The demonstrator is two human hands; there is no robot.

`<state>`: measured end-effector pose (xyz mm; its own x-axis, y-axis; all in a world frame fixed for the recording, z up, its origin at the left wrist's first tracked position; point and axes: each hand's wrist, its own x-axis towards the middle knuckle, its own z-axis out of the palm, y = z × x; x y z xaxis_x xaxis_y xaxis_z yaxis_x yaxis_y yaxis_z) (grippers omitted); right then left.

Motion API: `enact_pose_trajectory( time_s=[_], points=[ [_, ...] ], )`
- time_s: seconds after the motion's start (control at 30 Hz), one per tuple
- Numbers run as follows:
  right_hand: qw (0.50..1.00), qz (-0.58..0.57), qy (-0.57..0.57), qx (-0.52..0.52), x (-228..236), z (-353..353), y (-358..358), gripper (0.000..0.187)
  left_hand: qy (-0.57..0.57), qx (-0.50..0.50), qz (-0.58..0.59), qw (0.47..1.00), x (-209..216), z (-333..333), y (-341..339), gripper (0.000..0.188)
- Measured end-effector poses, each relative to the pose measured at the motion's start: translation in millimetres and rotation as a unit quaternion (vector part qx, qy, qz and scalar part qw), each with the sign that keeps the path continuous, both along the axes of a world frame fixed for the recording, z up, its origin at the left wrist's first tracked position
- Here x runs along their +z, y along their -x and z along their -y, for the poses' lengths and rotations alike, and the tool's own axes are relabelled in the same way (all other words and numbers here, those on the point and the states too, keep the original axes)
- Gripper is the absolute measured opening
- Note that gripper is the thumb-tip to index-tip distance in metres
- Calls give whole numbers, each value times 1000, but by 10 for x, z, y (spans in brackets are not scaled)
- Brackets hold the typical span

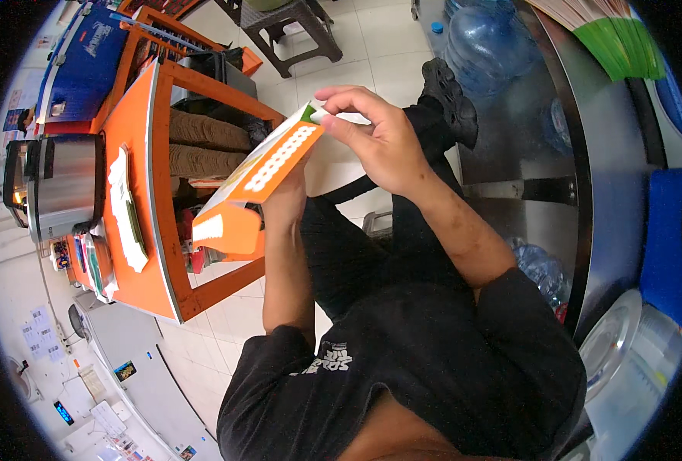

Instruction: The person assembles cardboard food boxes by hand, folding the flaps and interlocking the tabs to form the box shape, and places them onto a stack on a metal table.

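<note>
An orange and white cardboard box (273, 163) is held up in front of me, tilted, its upper end pointing away and to the right. A loose orange flap (233, 230) sticks out at its near lower end. My left hand (287, 196) supports the box from behind and below; its fingers are mostly hidden by the cardboard. At the far upper corner, my right hand (375, 137) pinches a small white and green end flap (315, 114) between thumb and fingers.
On the orange-framed table (145, 100) at left lie a flat folded carton (128, 211) and a steel cooker (68, 184). Brown stacks (210, 159) fill its shelf. Right stand a metal counter (571, 84), green-edged cartons (617, 46) and blue water jugs (491, 46). A dark stool (291, 31) stands ahead.
</note>
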<state>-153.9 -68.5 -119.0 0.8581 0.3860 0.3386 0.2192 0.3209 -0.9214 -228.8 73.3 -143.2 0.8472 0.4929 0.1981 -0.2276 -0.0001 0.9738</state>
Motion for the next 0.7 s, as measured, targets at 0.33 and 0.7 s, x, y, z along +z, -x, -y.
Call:
enact_pose_trajectory(
  time_s=[0.33, 0.7],
  points=[
    [995, 90, 42, -17, 81, 28, 14, 14, 152, -81, 72, 982, 109, 92, -6, 19],
    [984, 141, 103, -39, 85, 29, 27, 15, 178, -87, 49, 979, 84, 77, 3, 25]
  ],
)
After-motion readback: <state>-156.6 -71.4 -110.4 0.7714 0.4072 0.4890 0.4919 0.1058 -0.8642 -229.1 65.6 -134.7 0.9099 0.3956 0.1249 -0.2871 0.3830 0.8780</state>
